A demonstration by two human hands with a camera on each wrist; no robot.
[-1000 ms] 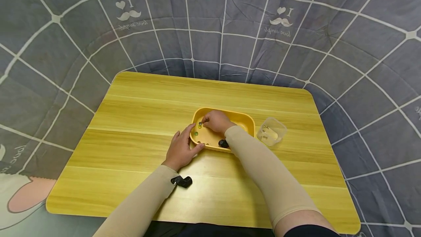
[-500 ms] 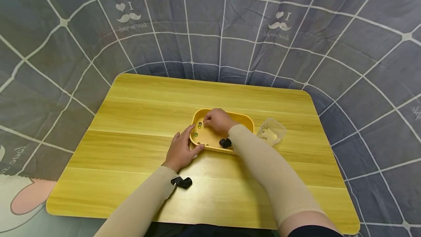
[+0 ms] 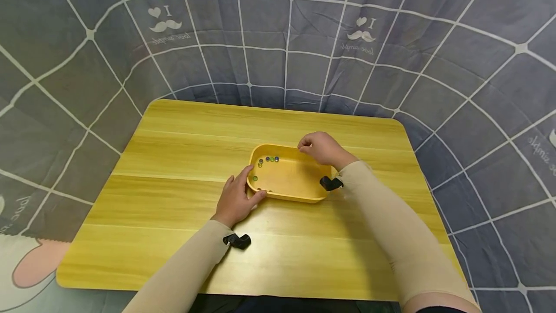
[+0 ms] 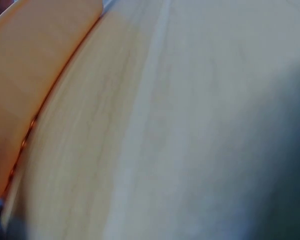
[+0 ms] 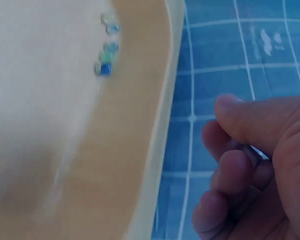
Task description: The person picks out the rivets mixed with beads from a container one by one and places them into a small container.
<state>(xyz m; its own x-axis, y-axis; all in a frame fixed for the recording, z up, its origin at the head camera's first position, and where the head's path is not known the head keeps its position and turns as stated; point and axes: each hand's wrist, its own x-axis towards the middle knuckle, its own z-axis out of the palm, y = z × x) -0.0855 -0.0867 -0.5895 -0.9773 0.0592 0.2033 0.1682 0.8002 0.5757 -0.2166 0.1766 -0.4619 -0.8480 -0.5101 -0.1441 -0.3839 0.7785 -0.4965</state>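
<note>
A shallow yellow tray (image 3: 286, 192) lies on the wooden table, also cut off in the left wrist view. My left hand (image 3: 235, 203) rests against its left end, fingers on the left wall and thumb on the near rim. Several small glass marbles (image 3: 272, 159), blue and green, sit near the far left corner inside. A lone green marble (image 3: 255, 178) lies nearer my left hand. My right hand (image 3: 322, 149) hovers over the tray's far right rim with fingers curled. In the right wrist view the thumb is close to the index finger; whether anything small is inside is unclear.
The wooden table (image 3: 195, 149) has rounded corners. A grey-blue checked curtain (image 3: 260, 23) stands behind and around it. A black wrist camera (image 3: 331, 183) hangs under my right sleeve over the tray's right end, and another wrist camera (image 3: 239, 241) is on my left sleeve.
My right hand has left the marbles and moved right, to the far right rim. The row of marbles at the far wall is now uncovered; the clear box at the right is now hidden.
</note>
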